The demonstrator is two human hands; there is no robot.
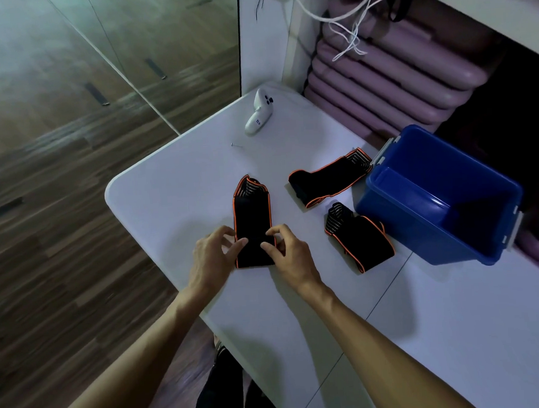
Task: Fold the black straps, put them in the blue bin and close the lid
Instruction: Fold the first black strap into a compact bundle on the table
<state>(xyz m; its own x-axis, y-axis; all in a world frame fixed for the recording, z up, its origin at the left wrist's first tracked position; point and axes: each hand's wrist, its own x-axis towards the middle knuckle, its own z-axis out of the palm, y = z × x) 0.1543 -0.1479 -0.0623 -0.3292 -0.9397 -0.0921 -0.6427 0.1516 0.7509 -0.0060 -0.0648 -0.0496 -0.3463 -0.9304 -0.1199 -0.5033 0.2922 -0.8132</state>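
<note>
Three black straps with orange edging lie on the white table (172, 190). The middle strap (251, 211) lies lengthwise in front of me; my left hand (213, 254) pinches its near left edge and my right hand (288, 250) pinches its near right edge. A second strap (326, 178) lies folded farther back, next to the blue bin. A third strap (358, 236) lies folded to the right, close to the bin's front. The blue bin (384, 196) stands open at the right with nothing visible inside. Its lid is not in view.
A white handheld controller (258, 114) lies at the table's far corner, with a small screw or pin (236, 145) nearby. Stacked purple mats (396, 79) and hanging white cords (345, 25) fill the shelf behind. The table edge drops to wood floor at left.
</note>
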